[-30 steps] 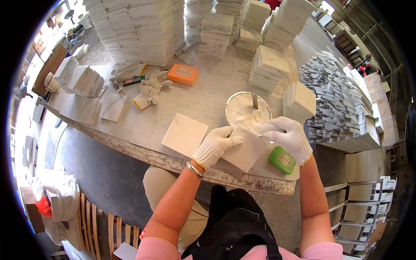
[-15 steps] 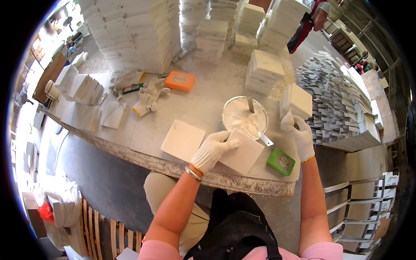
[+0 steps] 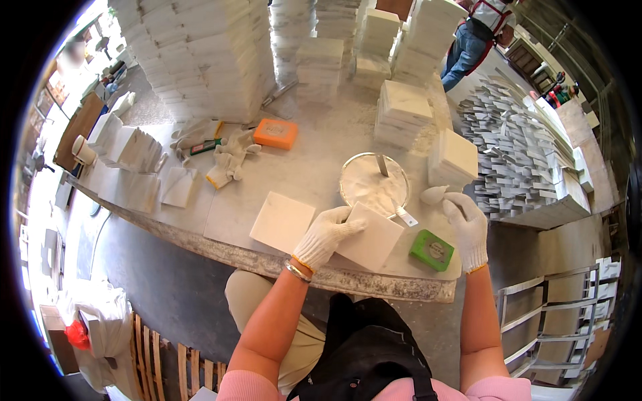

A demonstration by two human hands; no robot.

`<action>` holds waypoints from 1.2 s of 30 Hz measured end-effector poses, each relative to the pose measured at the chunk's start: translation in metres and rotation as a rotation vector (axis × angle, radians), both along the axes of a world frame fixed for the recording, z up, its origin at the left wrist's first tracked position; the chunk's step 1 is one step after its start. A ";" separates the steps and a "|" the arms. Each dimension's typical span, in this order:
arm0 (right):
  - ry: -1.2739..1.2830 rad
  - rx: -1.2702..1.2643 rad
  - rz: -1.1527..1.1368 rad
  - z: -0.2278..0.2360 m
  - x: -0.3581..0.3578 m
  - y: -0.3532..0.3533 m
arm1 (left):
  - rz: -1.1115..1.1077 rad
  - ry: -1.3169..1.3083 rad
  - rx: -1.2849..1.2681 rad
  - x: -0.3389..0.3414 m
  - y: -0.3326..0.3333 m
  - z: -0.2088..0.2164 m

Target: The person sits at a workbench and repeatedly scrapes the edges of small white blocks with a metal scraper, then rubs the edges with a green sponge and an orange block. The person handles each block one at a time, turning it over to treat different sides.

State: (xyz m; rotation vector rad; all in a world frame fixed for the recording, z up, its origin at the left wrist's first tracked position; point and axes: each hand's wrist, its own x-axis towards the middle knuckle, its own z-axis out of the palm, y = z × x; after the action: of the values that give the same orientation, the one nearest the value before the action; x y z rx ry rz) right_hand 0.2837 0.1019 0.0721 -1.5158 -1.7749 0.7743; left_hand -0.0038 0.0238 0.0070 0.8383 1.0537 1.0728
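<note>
Gripped at its left corner, a square white stone tile (image 3: pixel 372 239) is in my gloved left hand (image 3: pixel 324 235), closed with the thumb on top. The tile overlaps the near rim of a round bowl (image 3: pixel 343 195) of white powder, in which two flat metal blades (image 3: pixel 382 165) stick. My gloved right hand (image 3: pixel 467 230) is at the table's right side, fingers loosely bent and apart from the tile. Just beyond its fingertips lies a small rounded white lump (image 3: pixel 434 194). A green block (image 3: pixel 432 250) lies between the hands, and another square tile (image 3: pixel 282 222) lies left of my left hand.
Tile stacks (image 3: pixel 403 113) stand along the far side, one tall at left. An orange block (image 3: pixel 275 134) and loose gloves (image 3: pixel 231 160) lie at left-centre. Beyond the right edge are many stacked tiles (image 3: pixel 515 154), a metal rack (image 3: pixel 542 314) and another person (image 3: pixel 471 47).
My right hand has drawn back from the white lump, which now rests on the table. My left hand keeps its hold on the tile. The other person has come further into view.
</note>
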 end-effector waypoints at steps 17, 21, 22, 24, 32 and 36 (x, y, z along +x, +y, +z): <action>-0.136 -0.128 0.188 0.010 -0.046 0.009 | -0.003 -0.035 0.016 0.001 0.000 -0.007; 0.088 -0.313 0.154 0.004 -0.051 0.011 | -0.014 -0.045 0.024 0.001 0.002 -0.011; 0.107 -0.327 0.148 0.004 -0.054 0.011 | -0.020 -0.026 0.026 0.001 0.002 -0.011; 0.130 -0.360 0.141 0.003 -0.059 0.012 | -0.032 0.015 0.027 -0.001 0.003 -0.011; 0.235 -0.457 0.185 0.003 -0.063 0.012 | -0.026 0.035 0.026 -0.001 0.002 -0.006; 0.257 -0.461 0.207 0.014 -0.064 0.004 | -0.020 0.029 0.022 -0.001 0.001 -0.007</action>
State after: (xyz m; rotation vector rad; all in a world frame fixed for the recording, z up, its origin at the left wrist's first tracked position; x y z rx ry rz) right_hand 0.2197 0.1055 0.0862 -1.4381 -1.6445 1.4932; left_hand -0.0044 0.0246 0.0004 0.8828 1.0572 1.0605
